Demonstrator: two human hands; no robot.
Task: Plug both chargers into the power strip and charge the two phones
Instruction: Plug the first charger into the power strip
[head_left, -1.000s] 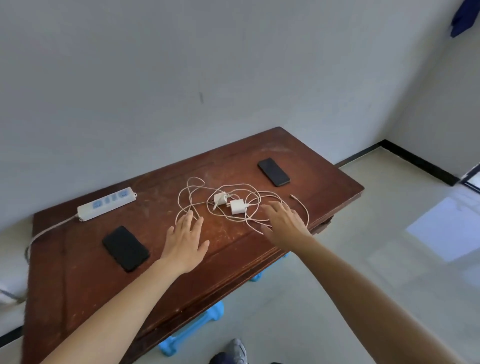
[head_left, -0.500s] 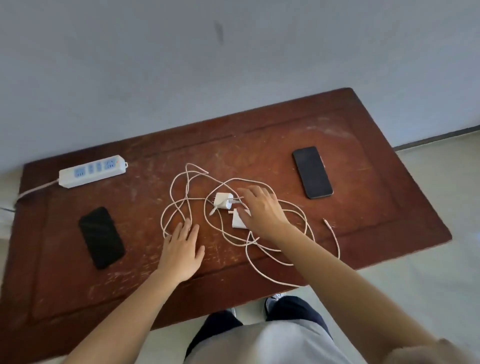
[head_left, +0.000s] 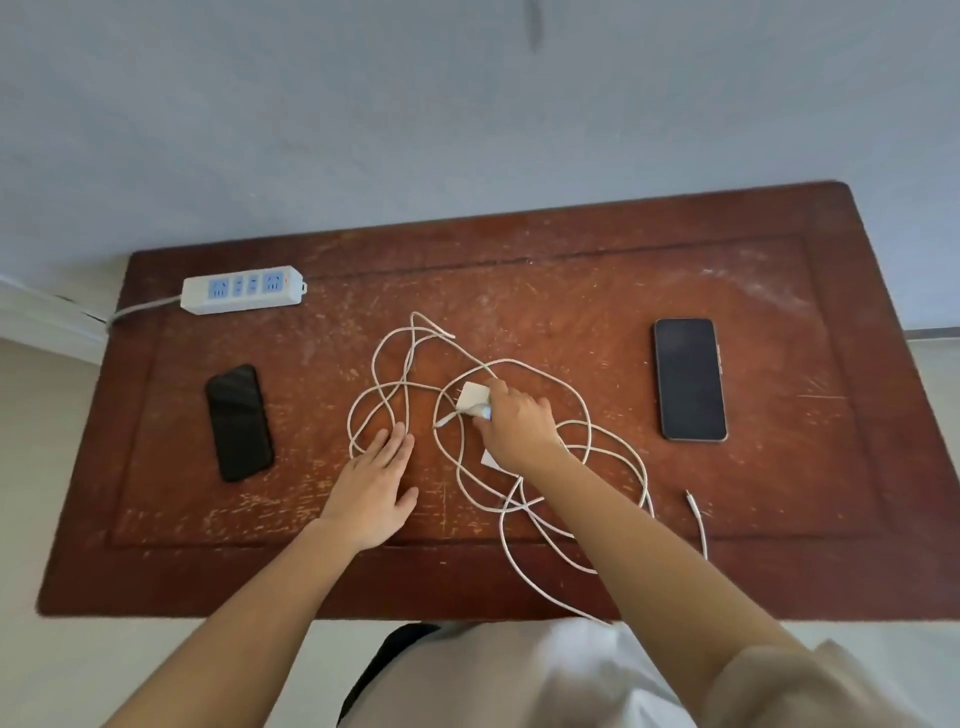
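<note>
Charger (unlabelled) in right hand.

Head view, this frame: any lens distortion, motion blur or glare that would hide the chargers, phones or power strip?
Head view: wide-angle bowing curves the table edges; light is soft and even; faint sheen on the left phone, right phone matte dark; power strip sharp; slight blur around the right hand on a charger.

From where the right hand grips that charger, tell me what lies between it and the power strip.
No solid object: bare table separates the charger in the right hand from the power strip. Only tangled cable loops cross that path.
</note>
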